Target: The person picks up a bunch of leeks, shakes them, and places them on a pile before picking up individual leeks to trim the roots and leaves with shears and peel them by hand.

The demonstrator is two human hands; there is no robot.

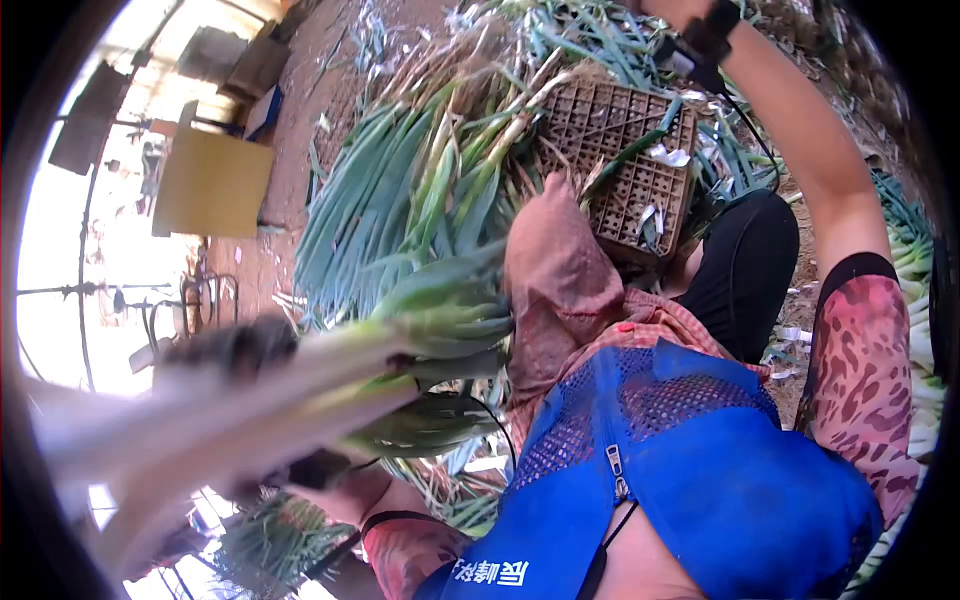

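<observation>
Well, raised stalks: a leafy bunch of them (pixel 230 415) hung before the chest, blurred, white ends toward the lower left and greens near the blue vest (pixel 720 470).
Left hand: it looked clenched round those stalks (dark, and badly smeared by motion).
Right hand: only a part (pixel 672 8) showed at the top edge, past the wrist device (pixel 695 50); I couldn't tell whether it gripped anything.
Leafy heap: this thick pile (pixel 370 210) lay beside the left knee (pixel 550 235), roots and dry leaves on, and seemed to be awaiting attention.
Pale row: stalks (pixel 912 265) lay along the right side, whiter and tidier, so I took them for finished; with the heap so large, plenty seemed left.
Crate: a brown, gridded one (pixel 610 150) sat between the knees, pale peelings (pixel 668 156) scattered on it.
Ground: brown earth (pixel 300 110) showed at the upper left, and leaf litter (pixel 600 35) lay beyond the crate.
Room: a yellow panel (pixel 212 185) stood before glaring daylight.
</observation>
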